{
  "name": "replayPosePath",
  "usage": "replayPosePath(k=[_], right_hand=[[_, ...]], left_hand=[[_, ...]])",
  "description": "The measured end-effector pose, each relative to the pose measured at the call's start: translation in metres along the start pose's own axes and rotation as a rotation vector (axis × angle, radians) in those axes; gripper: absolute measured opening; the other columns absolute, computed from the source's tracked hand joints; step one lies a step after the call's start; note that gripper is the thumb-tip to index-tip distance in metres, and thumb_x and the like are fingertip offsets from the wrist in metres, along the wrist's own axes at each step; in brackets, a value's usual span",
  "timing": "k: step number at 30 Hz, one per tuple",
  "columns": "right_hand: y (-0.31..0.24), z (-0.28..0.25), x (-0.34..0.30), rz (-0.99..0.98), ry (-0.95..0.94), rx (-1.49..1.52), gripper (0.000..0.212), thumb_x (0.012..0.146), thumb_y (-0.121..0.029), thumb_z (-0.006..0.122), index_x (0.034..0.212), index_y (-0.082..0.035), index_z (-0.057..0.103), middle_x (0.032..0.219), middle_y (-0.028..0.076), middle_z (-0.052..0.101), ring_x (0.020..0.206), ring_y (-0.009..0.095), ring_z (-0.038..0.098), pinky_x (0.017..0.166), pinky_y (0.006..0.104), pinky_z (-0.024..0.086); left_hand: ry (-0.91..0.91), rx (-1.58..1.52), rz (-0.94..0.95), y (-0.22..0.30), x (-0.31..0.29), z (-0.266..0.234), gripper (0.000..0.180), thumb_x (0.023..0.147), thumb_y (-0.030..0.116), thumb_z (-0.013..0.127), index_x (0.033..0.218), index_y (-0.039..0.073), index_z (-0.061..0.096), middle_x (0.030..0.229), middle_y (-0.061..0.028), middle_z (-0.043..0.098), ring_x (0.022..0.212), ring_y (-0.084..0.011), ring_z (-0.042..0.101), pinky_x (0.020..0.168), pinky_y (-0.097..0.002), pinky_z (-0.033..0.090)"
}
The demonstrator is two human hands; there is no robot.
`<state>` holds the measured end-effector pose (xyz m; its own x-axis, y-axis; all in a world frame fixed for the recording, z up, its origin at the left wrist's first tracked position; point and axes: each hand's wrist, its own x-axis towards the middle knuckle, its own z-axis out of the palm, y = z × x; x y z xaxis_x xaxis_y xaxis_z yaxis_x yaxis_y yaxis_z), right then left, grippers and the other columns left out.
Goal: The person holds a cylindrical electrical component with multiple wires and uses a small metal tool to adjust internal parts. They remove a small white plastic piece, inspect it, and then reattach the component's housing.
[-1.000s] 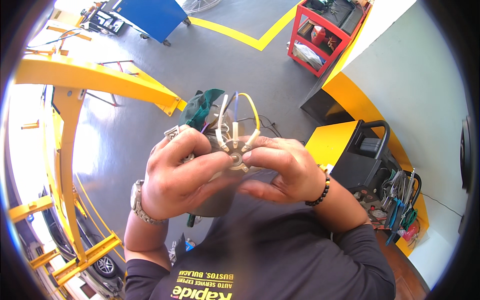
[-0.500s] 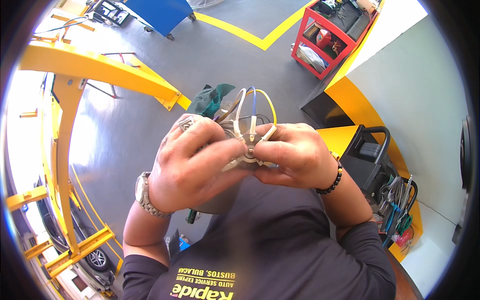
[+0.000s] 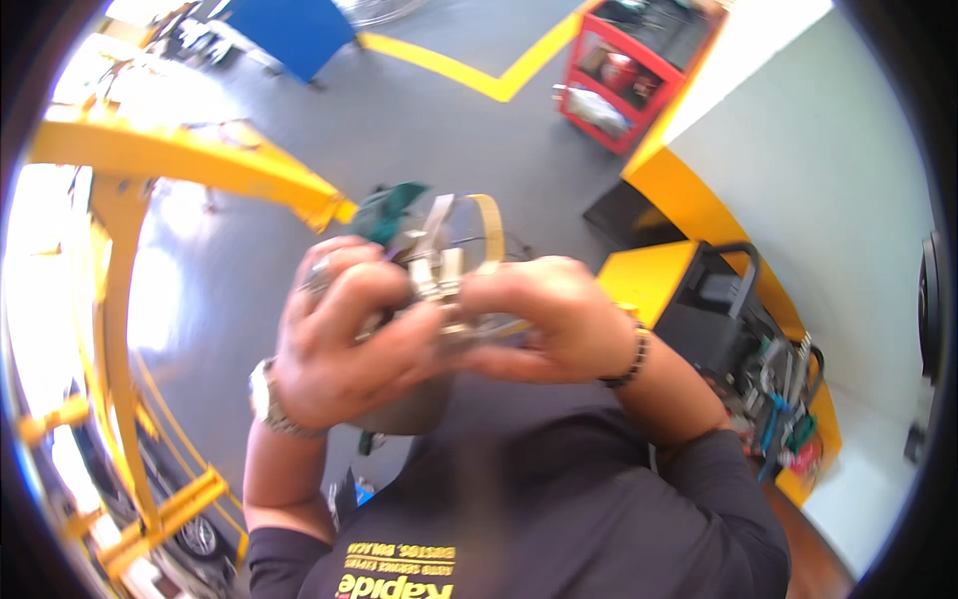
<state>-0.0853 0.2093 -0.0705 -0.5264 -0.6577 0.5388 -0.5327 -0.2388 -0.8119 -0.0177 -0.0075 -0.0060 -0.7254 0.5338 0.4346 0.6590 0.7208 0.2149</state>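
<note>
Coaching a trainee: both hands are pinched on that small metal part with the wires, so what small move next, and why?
Probably steady it first: the left hand and right hand both clasp the metal part, blurred, its wires sticking up loose.

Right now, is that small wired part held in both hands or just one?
Both: the left hand and right hand close around the small metal wired part, its yellow wire looping up above them.

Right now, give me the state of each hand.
Left hand: closed on the small metal part.
Right hand: closed on the same part.
</note>
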Motion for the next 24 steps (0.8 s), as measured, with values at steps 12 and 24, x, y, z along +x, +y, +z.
replayPosePath(k=[12,24], right_hand=[[-0.018,-0.044,-0.128,0.150,0.462,-0.536,0.022,0.089,-0.029,0.071,0.102,-0.012,0.065,0.078,0.008,0.066,0.065,0.028,0.066,0.059,0.0387,0.051],[-0.154,-0.130,-0.320,1.709,0.807,-1.252,0.021,0.090,-0.024,0.068,0.091,-0.004,0.070,0.082,0.019,0.071,0.081,0.038,0.069,0.071,0.0444,0.054]], left_hand=[[0.006,0.035,-0.033,0.002,-0.009,0.009,0.045,0.075,0.022,0.084,0.107,0.007,0.055,0.096,-0.0120,0.051,0.089,-0.0343,0.055,0.085,-0.0542,0.050],[-0.055,0.016,-0.031,-0.005,-0.019,0.003,0.049,0.071,0.013,0.080,0.112,0.004,0.054,0.100,-0.0143,0.053,0.097,-0.0366,0.056,0.092,-0.0534,0.047]])
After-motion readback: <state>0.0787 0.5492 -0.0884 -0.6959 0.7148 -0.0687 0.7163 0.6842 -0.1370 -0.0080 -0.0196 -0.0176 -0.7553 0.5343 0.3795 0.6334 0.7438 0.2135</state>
